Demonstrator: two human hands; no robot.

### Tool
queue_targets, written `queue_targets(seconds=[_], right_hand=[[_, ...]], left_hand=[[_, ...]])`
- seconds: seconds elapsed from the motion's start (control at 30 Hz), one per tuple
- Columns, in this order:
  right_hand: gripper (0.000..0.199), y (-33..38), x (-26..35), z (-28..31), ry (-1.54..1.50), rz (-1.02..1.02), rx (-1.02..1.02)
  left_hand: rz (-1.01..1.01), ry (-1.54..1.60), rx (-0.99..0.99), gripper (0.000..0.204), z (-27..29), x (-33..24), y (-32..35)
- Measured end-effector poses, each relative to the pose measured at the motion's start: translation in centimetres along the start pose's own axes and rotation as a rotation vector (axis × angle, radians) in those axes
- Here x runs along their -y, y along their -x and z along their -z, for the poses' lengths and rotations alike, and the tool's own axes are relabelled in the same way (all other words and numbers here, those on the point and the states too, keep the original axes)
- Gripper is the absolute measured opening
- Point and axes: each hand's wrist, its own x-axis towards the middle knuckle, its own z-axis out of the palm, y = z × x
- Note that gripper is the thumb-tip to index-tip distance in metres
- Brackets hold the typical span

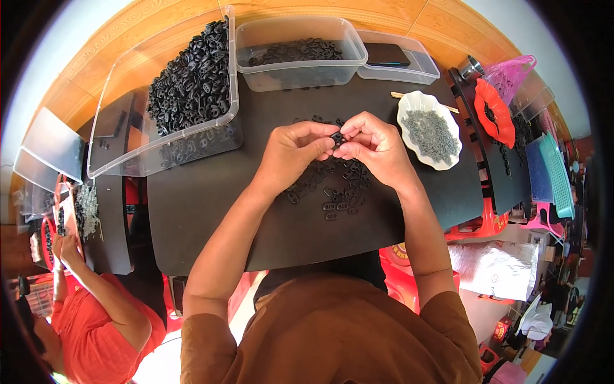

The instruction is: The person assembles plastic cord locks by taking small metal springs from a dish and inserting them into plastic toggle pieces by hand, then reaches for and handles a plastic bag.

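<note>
Both my hands meet over the middle of the dark table, fingertips pinched on one small black plastic part (338,137). My left hand (297,150) grips it from the left, thumb and forefinger closed. From the other side my right hand (372,146) pinches it too. Below and behind the hands lies a loose scatter of similar small black parts (342,206), some oval with holes. Beside my right hand stands a white scalloped dish (404,115) full of tiny greyish pieces (432,136). Fingers partly cover the held part.
A large clear bin (234,77) heaped with black parts stands at the far left. Behind my hands is a clear tub (300,78) with more, then a lid (409,73) bearing a dark flat device (385,54). A red dish (495,115) is at right. A co-worker in red (105,326) works at left.
</note>
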Motion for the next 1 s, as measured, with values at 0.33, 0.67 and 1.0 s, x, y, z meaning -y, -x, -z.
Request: queue_targets(seconds=[0.33,0.67,1.0], right_hand=[[0.024,-0.1,-0.2,0.4,0.155,0.110,0.059],[0.024,-0.2,-0.8,0.4,0.259,0.271,0.018],[0.023,-0.4,-0.7,0.3,0.308,0.333,-0.030]], left_hand=[[0.016,-0.059,0.009,0.016,0.2,-0.4,0.0],[0.031,-0.020,-0.006,0.016,0.1,-0.6,0.1],[0.014,0.048,-0.001,0.019,-0.3,-0.3,0.2]])
